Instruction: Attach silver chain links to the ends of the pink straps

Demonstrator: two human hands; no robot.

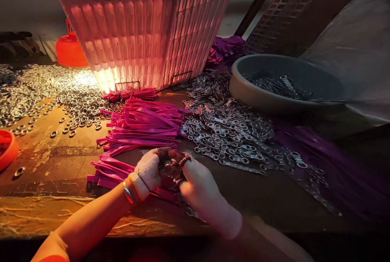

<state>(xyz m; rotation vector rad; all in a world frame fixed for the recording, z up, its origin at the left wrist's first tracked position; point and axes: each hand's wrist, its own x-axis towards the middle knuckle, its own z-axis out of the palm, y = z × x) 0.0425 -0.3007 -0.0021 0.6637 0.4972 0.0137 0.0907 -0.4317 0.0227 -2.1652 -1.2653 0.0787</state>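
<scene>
Both my hands wear pale knitted gloves with darkened fingertips, and they meet over the front of the table. My left hand (148, 169) is closed, its fingers pinched close to those of the right. My right hand (201, 185) is closed as well, thumb and fingers pressed together. Whatever small thing lies between the fingertips is too dark and blurred to name. Beneath and beside my left hand lies a bundle of magenta strips (114, 169) with small looped ends. Beyond it is a larger pile of magenta strips (146, 122). Metal links with ringed ends (227, 132) are heaped past my right hand.
Loose metal rings (81, 107) spread over the left of the table (70, 160). An orange bowl (7, 148) sits at the left edge. Behind stand a red lamp (70, 50) and ribbed translucent panels (146, 30). A grey basin (274, 97) holding metal links is at right.
</scene>
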